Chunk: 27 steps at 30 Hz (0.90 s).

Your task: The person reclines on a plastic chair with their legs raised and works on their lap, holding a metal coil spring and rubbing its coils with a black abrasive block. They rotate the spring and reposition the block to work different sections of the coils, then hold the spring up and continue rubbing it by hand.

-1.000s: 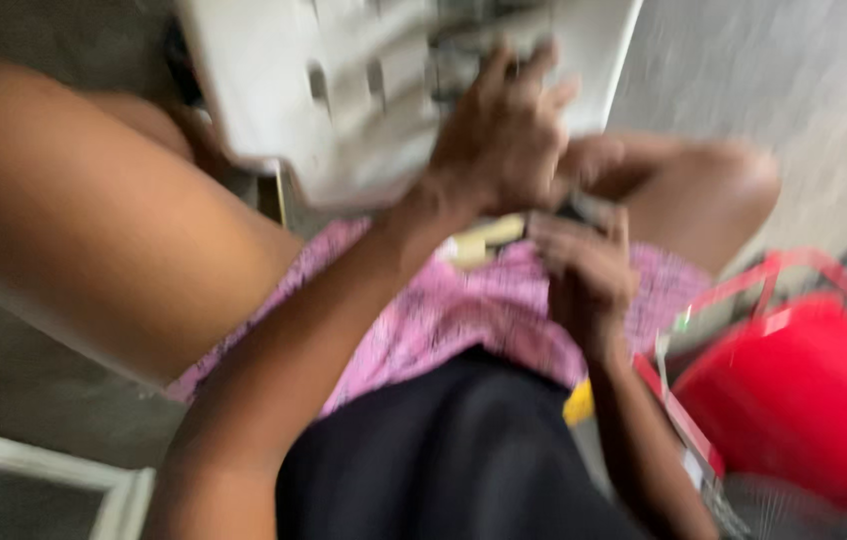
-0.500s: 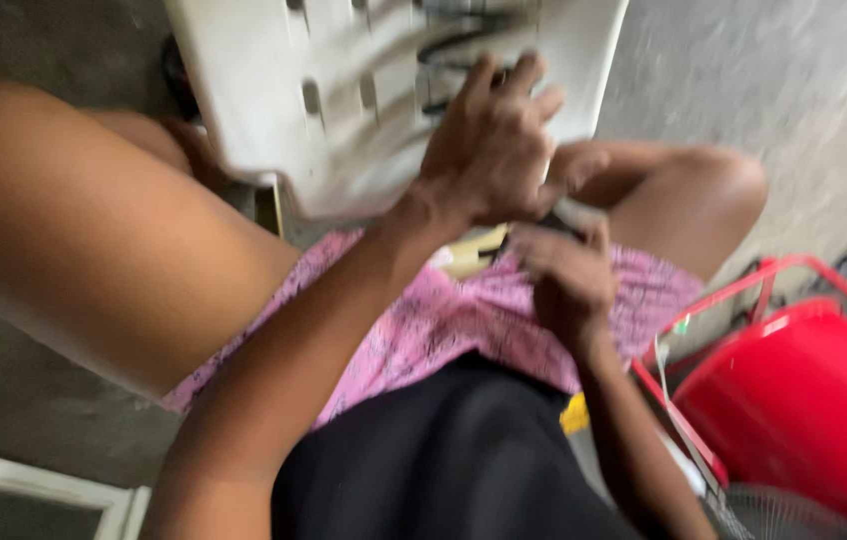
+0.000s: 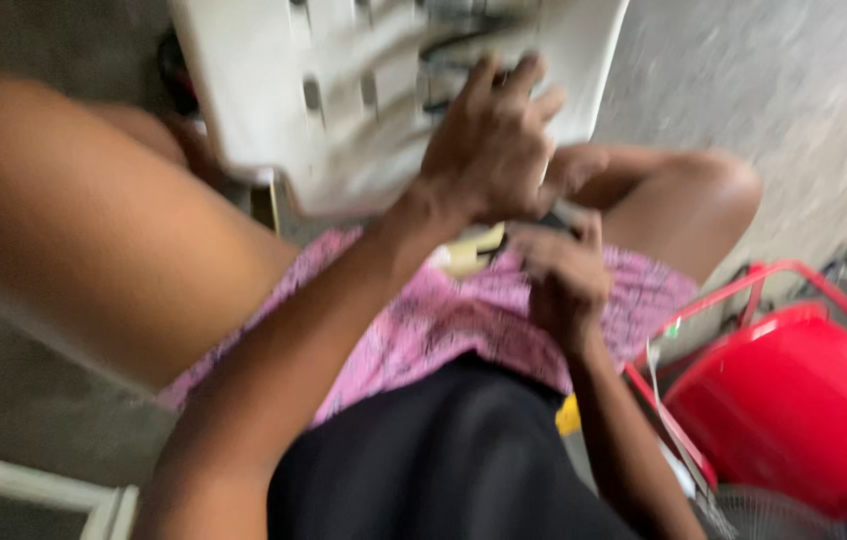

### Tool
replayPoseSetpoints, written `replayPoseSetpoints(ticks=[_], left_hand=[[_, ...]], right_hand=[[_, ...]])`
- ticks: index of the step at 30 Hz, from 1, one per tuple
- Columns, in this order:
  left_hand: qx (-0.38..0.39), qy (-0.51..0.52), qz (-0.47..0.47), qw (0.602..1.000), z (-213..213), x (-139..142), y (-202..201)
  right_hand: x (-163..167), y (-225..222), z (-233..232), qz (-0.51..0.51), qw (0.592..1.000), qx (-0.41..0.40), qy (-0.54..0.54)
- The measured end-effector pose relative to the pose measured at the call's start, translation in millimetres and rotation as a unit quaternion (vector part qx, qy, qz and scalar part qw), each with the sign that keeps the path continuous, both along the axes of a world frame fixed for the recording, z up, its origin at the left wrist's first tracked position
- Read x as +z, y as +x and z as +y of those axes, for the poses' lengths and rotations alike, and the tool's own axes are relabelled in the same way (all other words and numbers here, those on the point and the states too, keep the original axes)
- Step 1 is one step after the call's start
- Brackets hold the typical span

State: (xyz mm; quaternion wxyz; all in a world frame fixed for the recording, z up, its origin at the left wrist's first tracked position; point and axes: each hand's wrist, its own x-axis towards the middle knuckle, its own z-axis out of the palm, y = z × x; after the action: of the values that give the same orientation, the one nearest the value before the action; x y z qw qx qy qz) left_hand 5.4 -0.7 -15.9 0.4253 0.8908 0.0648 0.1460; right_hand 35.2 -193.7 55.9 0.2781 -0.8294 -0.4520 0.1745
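The person wears pink patterned shorts (image 3: 464, 320) and a black top (image 3: 444, 460), arms bare.

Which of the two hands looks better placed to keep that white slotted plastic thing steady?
Left, I would judge. The left hand lies spread flat on the white slotted plastic panel, fingers over its slots. The right hand is lower, curled over the pink cloth near a small yellowish item, blurred.

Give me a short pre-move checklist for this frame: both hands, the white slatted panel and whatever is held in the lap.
1. Left hand flat on white slatted panel: ok.
2. Panel propped against the knees: ok, tilted.
3. Right hand grip closed on a dark tool: ok; tool type cannot tell.
4. Yellowish piece in the lap: cannot tell what it is.
5. Red bin apart from both hands: ok.
6. Image sharpness: not ok, blurred.
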Motion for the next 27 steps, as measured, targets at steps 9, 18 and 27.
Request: replayPoseSetpoints(ticks=[9, 18, 27], left_hand=[[-0.017, 0.035, 0.001, 0.999, -2, -2, 1], [-0.022, 0.016, 0.005, 1.0, 0, 1, 1], [-0.007, 0.004, -0.016, 1.0, -3, -1, 1]], right_hand=[[-3, 4, 1, 0.003, 1.0, 0.001, 0.003], [8, 12, 8, -0.011, 0.998, 0.0, -0.065], [8, 9, 5, -0.007, 0.994, -0.058, -0.09]])
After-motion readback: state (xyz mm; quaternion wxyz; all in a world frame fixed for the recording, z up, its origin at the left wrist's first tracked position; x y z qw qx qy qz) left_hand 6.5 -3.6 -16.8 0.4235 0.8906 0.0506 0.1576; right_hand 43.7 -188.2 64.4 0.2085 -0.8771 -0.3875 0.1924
